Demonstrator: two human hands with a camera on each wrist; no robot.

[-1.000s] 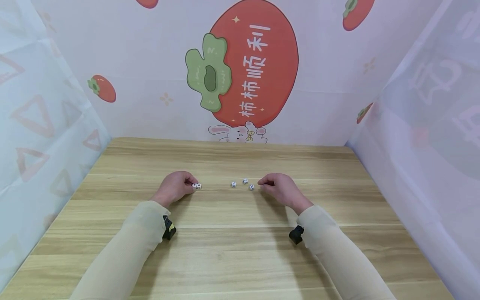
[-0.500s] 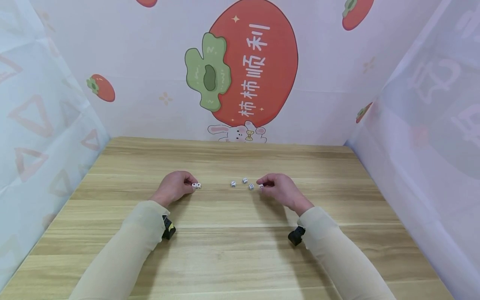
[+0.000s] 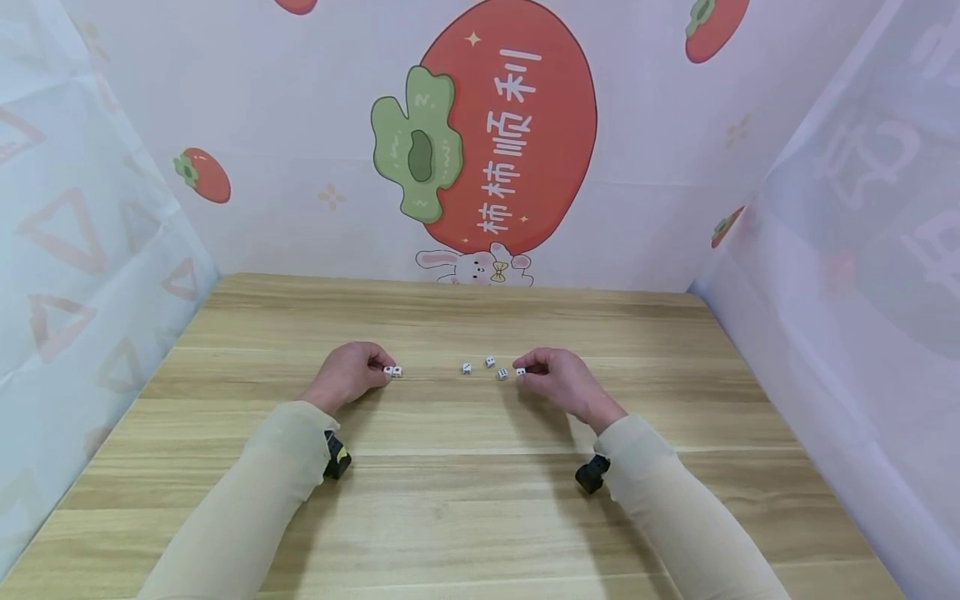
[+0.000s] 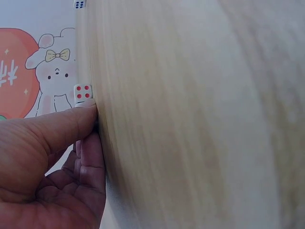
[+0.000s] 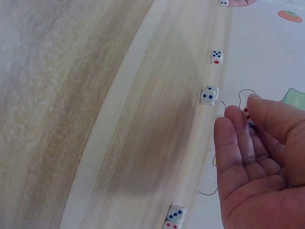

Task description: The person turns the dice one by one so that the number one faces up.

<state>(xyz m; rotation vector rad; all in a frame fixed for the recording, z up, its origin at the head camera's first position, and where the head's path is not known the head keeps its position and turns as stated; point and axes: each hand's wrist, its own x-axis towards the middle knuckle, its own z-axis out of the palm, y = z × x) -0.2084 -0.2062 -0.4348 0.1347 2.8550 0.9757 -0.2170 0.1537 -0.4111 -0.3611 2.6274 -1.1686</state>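
In the head view two white dice sit side by side at my left hand (image 3: 348, 373). Thumb and finger pinch the nearer die (image 3: 387, 372), and the outer die (image 3: 398, 372) touches it. The left wrist view shows a die (image 4: 83, 89) with four red dots just past the thumb tip. My right hand (image 3: 558, 379) pinches another die (image 3: 521, 372) between thumb and fingers. Fingers partly cover this die (image 5: 247, 114) in the right wrist view. Just left of that hand are three loose dice, including one die (image 3: 502, 374) closest to the fingertips.
The other two loose dice are a left die (image 3: 467, 368) and a farther die (image 3: 490, 362). Another die (image 5: 176, 213) shows low in the right wrist view. All are on the wooden table (image 3: 450, 517), with a printed cloth (image 3: 300, 108) behind.
A die has come into view between my right thumb and fingers and shifted very slightly left. My left hand and the loose dice look unmoved.
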